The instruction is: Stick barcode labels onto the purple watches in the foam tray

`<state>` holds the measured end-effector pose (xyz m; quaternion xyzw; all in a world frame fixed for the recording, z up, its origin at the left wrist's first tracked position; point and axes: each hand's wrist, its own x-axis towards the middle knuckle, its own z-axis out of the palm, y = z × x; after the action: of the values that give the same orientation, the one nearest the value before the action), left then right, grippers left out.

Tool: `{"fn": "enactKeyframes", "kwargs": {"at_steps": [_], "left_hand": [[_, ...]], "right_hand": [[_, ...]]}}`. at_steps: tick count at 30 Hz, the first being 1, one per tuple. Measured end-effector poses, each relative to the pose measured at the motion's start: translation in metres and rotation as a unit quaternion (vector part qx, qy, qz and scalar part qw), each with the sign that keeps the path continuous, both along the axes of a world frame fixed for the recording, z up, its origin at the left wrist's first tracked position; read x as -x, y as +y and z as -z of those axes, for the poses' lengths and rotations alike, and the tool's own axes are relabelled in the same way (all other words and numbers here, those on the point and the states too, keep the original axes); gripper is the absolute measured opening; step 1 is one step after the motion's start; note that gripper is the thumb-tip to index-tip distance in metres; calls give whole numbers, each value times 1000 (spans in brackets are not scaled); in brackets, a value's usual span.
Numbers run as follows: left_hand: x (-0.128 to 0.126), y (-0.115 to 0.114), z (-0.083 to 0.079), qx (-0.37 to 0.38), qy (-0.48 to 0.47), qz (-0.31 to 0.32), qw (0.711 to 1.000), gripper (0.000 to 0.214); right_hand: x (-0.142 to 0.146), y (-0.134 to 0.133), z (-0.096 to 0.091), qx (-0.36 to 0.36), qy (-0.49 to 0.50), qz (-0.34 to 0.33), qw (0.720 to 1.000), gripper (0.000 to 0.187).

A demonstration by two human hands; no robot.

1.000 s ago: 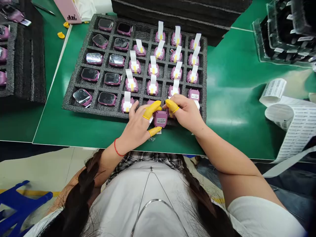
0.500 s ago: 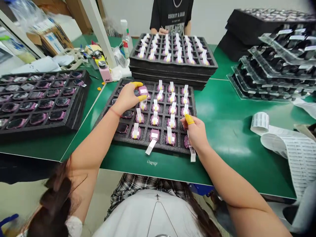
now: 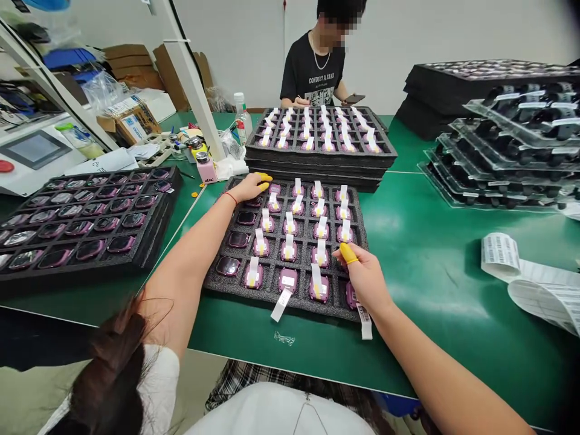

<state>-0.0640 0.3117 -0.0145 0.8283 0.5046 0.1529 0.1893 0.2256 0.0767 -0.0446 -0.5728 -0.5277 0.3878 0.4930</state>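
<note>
A black foam tray [image 3: 335,307] lies before me, its compartments holding pink-purple smartwatches. Most lie back up with white paper strips stuck on; those in the left column, such as one watch [image 3: 228,266], show dark screens. My left hand [image 3: 247,187], with yellow finger cots, is at the tray's far left corner. Its fingers are bent and slightly apart, just left of a watch without an upright strip [image 3: 275,189]. My right hand [image 3: 365,272], a yellow cot on its thumb, is closed in a pinch over the right column; what its fingertips hold is hidden.
Another tray of watches [image 3: 158,244] stands left. Stacked foam trays [image 3: 317,166] rise beyond mine, and a co-worker [image 3: 312,72] sits behind them. Clear plastic trays [image 3: 493,175] are piled right, near a label roll [image 3: 501,254]. A pink bottle [image 3: 206,168] stands back left.
The watch that was in my left hand now lies in the tray's far row, and my left fingers have drawn closer together. My right hand stays nearly in place. The camera view has tilted up.
</note>
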Motion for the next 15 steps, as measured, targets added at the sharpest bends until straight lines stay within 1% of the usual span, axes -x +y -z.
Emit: {"fn": "enactKeyframes", "kwargs": {"at_steps": [3,5,9,11,15], "left_hand": [[12,-7,-4,-7,22,1,1000,41],[15,-10,-5,-3,44,7,999,39],[12,-8,-4,-1,75,21,997,27],[10,-5,-3,0,76,31,997,28],[4,-1,-1,-3,56,50,997,40]], "right_hand": [[0,-1,-1,8,-2,-4,1000,31],[0,-1,-1,10,-4,-3,1000,31],[0,0,-2,7,-8,1,1000,33],[1,0,-3,6,-9,1,1000,34],[2,-1,-5,2,-10,-5,1000,34]]}}
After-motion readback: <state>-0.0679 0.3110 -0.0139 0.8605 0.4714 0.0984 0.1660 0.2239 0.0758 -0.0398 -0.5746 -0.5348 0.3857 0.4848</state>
